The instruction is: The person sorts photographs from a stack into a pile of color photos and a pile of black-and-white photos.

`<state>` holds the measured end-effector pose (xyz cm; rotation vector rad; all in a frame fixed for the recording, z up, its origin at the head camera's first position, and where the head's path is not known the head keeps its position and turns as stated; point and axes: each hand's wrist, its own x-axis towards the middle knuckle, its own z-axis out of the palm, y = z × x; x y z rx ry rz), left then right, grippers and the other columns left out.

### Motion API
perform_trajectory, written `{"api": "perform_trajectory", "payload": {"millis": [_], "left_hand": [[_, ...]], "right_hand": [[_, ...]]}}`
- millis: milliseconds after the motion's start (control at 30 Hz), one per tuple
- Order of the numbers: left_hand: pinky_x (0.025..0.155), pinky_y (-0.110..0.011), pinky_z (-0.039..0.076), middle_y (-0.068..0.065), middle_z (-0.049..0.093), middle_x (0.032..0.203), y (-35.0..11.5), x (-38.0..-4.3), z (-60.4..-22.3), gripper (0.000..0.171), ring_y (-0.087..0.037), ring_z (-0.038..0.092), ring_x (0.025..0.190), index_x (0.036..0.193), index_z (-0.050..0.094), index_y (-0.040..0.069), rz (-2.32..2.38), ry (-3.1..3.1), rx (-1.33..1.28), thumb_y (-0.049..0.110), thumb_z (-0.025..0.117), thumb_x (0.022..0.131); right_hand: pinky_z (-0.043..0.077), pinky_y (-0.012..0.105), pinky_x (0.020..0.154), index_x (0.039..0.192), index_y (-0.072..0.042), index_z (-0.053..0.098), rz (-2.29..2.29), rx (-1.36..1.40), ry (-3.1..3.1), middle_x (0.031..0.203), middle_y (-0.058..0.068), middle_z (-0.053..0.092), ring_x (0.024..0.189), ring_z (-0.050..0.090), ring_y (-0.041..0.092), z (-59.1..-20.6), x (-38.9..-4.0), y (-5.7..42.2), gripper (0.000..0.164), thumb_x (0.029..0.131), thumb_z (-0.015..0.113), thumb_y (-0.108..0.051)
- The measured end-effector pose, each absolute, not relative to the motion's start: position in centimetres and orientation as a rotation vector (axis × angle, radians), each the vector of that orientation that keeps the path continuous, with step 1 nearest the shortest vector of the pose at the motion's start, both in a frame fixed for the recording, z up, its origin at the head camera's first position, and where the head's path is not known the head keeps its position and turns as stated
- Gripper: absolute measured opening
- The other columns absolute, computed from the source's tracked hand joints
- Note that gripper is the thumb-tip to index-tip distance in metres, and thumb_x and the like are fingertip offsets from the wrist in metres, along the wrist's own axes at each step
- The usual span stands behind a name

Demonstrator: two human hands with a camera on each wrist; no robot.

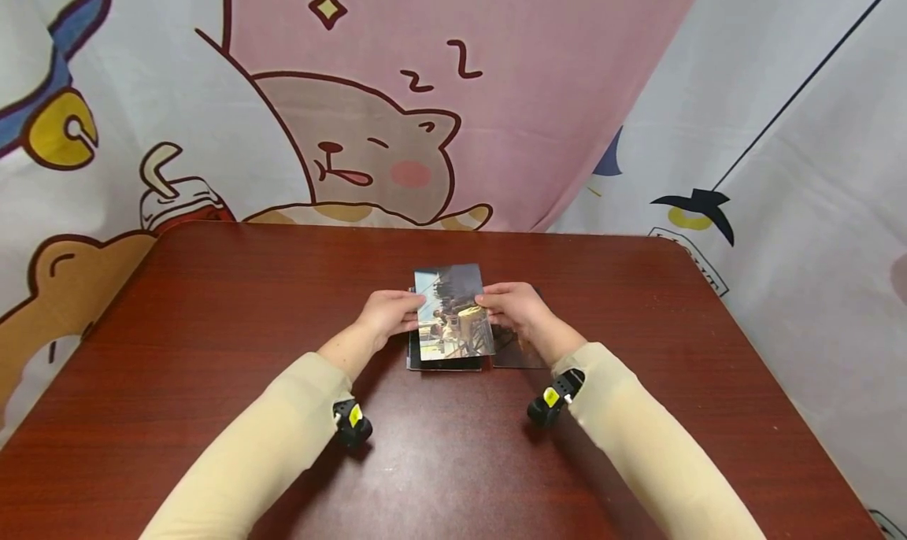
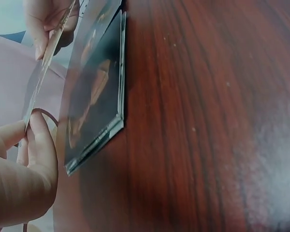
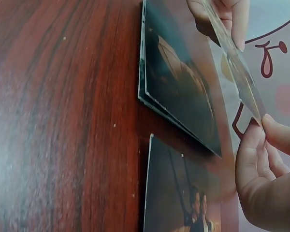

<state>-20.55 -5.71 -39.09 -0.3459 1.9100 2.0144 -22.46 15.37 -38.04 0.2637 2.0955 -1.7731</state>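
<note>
Both hands hold up one photo card (image 1: 453, 312), printed with a bright outdoor scene. My left hand (image 1: 386, 316) pinches its left edge between thumb and fingers. On the opposite edge, my right hand (image 1: 520, 308) pinches it the same way. Beneath the held card lies a small stack of dark photo cards (image 2: 99, 92), mostly covered by it in the head view. In both wrist views the held card appears edge-on, apart from the stack. A separate dark card (image 3: 181, 193) showing figures lies right of the stack, partly hidden by my right hand in the head view.
The cards lie on a reddish-brown wooden table (image 1: 248, 312). Behind it hangs a cloth backdrop (image 1: 567, 91) with a cartoon sleeping animal. Each wrist carries a small black camera, the left one (image 1: 352, 423) and the right one (image 1: 556, 398) both close above the tabletop.
</note>
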Motion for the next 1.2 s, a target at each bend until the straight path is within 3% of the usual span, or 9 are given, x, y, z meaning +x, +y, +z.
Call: {"api": "perform_trajectory", "payload": {"millis": [267,533,933,1067,1200], "left_hand": [[0.065,-0.020,0.059,-0.006,0.060,0.088,-4.4,-20.7,-38.5,0.033,-0.004,0.055,0.057,0.118,0.058,-0.010,1.946,2.044,-0.330,0.009,0.059,0.090],[0.066,-0.022,0.060,-0.018,0.063,0.102,-2.8,-21.1,-37.7,0.030,-0.008,0.057,0.061,0.116,0.060,-0.009,1.874,2.080,-0.327,0.006,0.060,0.089],[0.079,-0.030,0.059,-0.025,0.058,0.119,-0.4,-21.1,-36.7,0.033,-0.022,0.062,0.083,0.121,0.055,-0.009,1.896,1.966,-0.305,0.002,0.056,0.091],[0.076,-0.030,0.060,-0.025,0.059,0.117,0.3,-21.1,-36.7,0.033,-0.019,0.060,0.077,0.121,0.056,-0.009,1.922,1.946,-0.322,-0.001,0.056,0.089],[0.070,-0.029,0.061,-0.020,0.061,0.104,1.1,-21.1,-36.8,0.032,-0.015,0.056,0.067,0.120,0.056,-0.009,1.934,1.941,-0.326,-0.003,0.056,0.088]], "right_hand": [[0.052,0.013,0.052,0.130,0.011,0.045,-1.725,0.253,2.107,0.069,-0.008,0.058,0.056,0.053,0.003,-37.6,-22.2,16.8,0.043,0.091,0.056,-0.003],[0.054,0.015,0.057,0.131,0.010,0.045,-1.671,0.263,2.154,0.072,-0.007,0.058,0.060,0.055,0.003,-37.2,-22.3,18.6,0.044,0.091,0.057,-0.005],[0.054,0.015,0.056,0.127,0.009,0.047,-1.716,0.279,2.127,0.069,-0.010,0.060,0.059,0.056,0.003,-37.4,-22.2,21.2,0.042,0.090,0.059,-0.006],[0.054,0.015,0.055,0.126,0.010,0.046,-1.714,0.281,2.134,0.069,-0.010,0.060,0.059,0.055,0.003,-37.3,-22.1,21.9,0.042,0.090,0.059,-0.006],[0.054,0.014,0.055,0.128,0.010,0.044,-1.691,0.284,2.141,0.070,-0.011,0.060,0.059,0.055,0.002,-37.4,-22.1,22.8,0.044,0.090,0.059,-0.006]]}}
